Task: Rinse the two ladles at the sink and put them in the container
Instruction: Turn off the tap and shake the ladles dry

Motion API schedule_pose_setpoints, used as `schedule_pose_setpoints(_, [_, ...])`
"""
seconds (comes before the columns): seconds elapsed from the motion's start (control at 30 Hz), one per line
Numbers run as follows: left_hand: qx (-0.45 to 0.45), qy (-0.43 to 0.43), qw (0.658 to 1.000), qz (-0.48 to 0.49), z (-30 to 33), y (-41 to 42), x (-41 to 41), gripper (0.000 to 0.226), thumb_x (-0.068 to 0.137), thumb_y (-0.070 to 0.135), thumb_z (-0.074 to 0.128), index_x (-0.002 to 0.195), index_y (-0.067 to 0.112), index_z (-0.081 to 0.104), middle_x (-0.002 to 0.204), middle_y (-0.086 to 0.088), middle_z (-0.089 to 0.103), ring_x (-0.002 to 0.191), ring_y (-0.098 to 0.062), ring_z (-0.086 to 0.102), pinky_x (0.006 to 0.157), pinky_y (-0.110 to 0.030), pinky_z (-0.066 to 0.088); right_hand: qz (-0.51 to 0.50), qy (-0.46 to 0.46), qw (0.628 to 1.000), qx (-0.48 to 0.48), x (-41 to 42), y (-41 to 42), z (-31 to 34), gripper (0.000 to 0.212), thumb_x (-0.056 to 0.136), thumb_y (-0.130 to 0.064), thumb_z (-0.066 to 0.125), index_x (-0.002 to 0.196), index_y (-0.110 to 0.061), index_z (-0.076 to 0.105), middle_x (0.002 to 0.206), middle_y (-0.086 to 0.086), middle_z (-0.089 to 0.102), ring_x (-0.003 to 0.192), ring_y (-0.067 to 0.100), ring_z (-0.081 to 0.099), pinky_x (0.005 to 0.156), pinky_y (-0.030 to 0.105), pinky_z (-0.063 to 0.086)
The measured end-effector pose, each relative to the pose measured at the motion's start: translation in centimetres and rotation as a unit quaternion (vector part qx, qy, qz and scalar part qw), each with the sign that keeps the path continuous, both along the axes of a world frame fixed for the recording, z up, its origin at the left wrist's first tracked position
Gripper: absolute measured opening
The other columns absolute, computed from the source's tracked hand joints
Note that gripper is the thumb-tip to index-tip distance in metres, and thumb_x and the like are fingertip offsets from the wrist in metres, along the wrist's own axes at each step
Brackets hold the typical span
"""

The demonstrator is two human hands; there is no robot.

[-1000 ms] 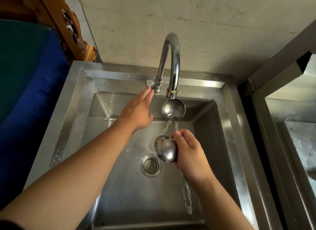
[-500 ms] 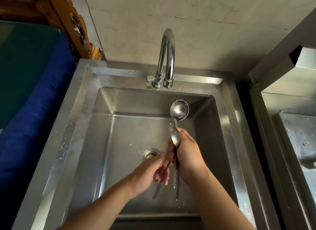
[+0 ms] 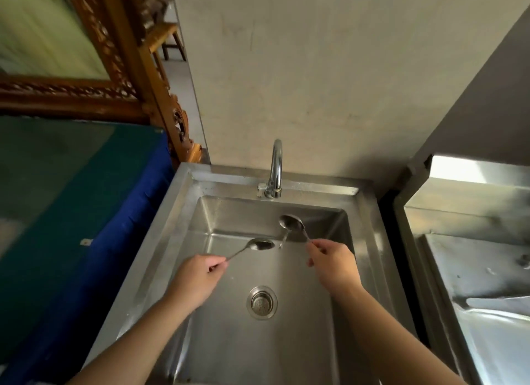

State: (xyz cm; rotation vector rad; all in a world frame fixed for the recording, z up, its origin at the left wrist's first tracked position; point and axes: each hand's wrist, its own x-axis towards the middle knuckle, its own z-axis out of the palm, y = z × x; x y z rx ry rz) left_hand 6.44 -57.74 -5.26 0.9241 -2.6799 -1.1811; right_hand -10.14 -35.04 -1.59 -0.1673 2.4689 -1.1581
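Two bare hands over a shiny metal sink (image 3: 160,241), each with a ladle.

Left hand (image 3: 198,278): closed tight on the thin handle of the left ladle (image 3: 259,244). Handle pinched near its end, between the curled fingers and thumb. Bowl out to the far right of the hand, up in the air over the middle of the basin, tipped nearly flat.

Right hand (image 3: 332,265): closed on the handle of the right ladle (image 3: 292,222). Bowl out to the far left of that hand, near the back wall of the basin, a bit farther away than the other bowl. A thin shiny streak just under this bowl, maybe water, maybe a reflection; too hard to tell.

Two bowls near each other, not touching. Both below the tap (image 3: 276,167), which stands at the far edge of the sink, bent over like a hook. No stream of water to see at its tip.

Round drain (image 3: 261,302) in the bottom of the basin, nearer than both hands, between the two arms.

Left of the sink: a blue cloth (image 3: 114,227) over something flat and green, and a carved wooden frame (image 3: 137,69) behind it. Right of the sink: another metal counter (image 3: 473,255), wet and shiny. Plain wall (image 3: 315,69) at the back.
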Motion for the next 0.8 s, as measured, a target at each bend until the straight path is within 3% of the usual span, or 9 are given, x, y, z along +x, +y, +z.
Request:
schedule_pose_setpoints(0.1, [-0.114, 0.031, 0.993, -0.002, 4.8, -0.2, -0.5, 0.025, 0.098, 0.024, 0.062, 0.118, 0.016, 0.076, 0.085, 0.007, 0.071, 0.067, -0.003, 0.059, 0.059, -0.010, 0.039, 0.049, 0.121, 0.991, 0.040, 0.0, 1.3, 5.2, 0.022, 0.092, -0.039, 0.058, 0.092, -0.030, 0.078, 0.066, -0.005, 0.074, 0.065, 0.018, 0.069, 0.056, 0.033, 0.054])
schedule_pose_setpoints(0.23, [-0.214, 0.122, 0.969, -0.007, 12.6, 0.0, -0.9, 0.027, 0.096, 0.020, 0.064, 0.121, 0.014, 0.074, 0.091, 0.005, 0.069, 0.073, -0.006, 0.061, 0.059, -0.008, 0.036, 0.087, 0.283, 0.954, 0.055, 0.1, 2.8, 12.7, 0.029, 0.094, -0.042, 0.058, 0.109, -0.027, 0.077, 0.089, 0.002, 0.080, 0.085, 0.029, 0.072, 0.071, 0.038, 0.058])
schedule_pose_setpoints(0.3, [-0.263, 0.178, 0.948, -0.020, 16.7, 0.0, -1.1, 0.026, 0.095, 0.017, 0.066, 0.119, 0.012, 0.074, 0.093, 0.002, 0.071, 0.075, -0.011, 0.063, 0.064, -0.016, 0.044, 0.094, 0.342, 0.934, 0.042, 0.2, 2.9, 16.2, 0.030, 0.095, -0.043, 0.059, 0.117, -0.032, 0.076, 0.098, 0.003, 0.081, 0.091, 0.031, 0.073, 0.076, 0.040, 0.058])
schedule_pose_setpoints(0.4, [-0.303, 0.250, 0.919, -0.034, 23.1, 0.3, -0.9, 0.025, 0.095, 0.014, 0.066, 0.118, 0.010, 0.075, 0.090, -0.004, 0.071, 0.075, -0.020, 0.066, 0.070, -0.037, 0.057, 0.108, 0.420, 0.901, 0.033, 0.9, 3.1, 21.6, 0.031, 0.097, -0.040, 0.059, 0.121, -0.031, 0.075, 0.096, 0.003, 0.081, 0.084, 0.031, 0.072, 0.070, 0.037, 0.057])
schedule_pose_setpoints(0.57, [-0.341, 0.326, 0.881, -0.031, 31.0, 0.5, 1.3, 0.025, 0.095, 0.012, 0.065, 0.117, 0.009, 0.075, 0.088, -0.009, 0.071, 0.074, -0.025, 0.066, 0.070, -0.041, 0.059, 0.068, 0.486, 0.871, 0.010, 3.6, 3.7, 28.6, 0.029, 0.098, -0.035, 0.059, 0.122, -0.027, 0.075, 0.083, 0.005, 0.072, 0.073, 0.029, 0.067, 0.065, 0.039, 0.056])
schedule_pose_setpoints(0.8, [-0.355, 0.348, 0.867, -0.037, 34.7, -0.2, 5.9, 0.025, 0.095, 0.012, 0.064, 0.117, 0.009, 0.075, 0.095, -0.010, 0.068, 0.077, -0.023, 0.064, 0.066, -0.035, 0.056, 0.019, 0.505, 0.863, 0.001, 8.8, 3.7, 31.9, 0.026, 0.097, -0.028, 0.062, 0.117, -0.022, 0.078, 0.094, 0.005, 0.067, 0.078, 0.027, 0.066, 0.069, 0.036, 0.054])
